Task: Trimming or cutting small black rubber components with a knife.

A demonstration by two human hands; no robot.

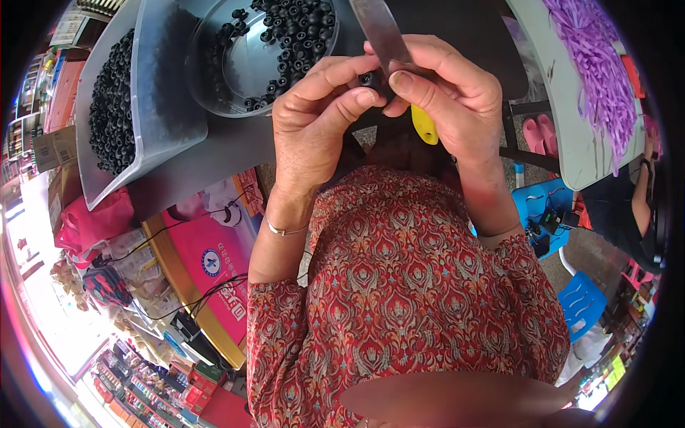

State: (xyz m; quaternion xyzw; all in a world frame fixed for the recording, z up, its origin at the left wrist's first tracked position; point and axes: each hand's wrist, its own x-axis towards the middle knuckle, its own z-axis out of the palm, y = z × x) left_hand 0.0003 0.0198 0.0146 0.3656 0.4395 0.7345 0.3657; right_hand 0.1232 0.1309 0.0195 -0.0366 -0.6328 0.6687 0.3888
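Left hand (314, 118) pinches a round black piece (369, 79), right hand (460, 96) grips a blade (382, 32), both right of the clear tub (242, 65); the piece seems light, firm: hold its sides.

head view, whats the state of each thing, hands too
left hand, pinching with thumb and forefinger
small black piece, held in the left hand, close to the blade
right hand, closed on the knife
knife, held, blade pointing away from the person
round clear tub, open, partly filled with black pieces
plastic bin, open, holding many black pieces
purple strips, loose, heaped
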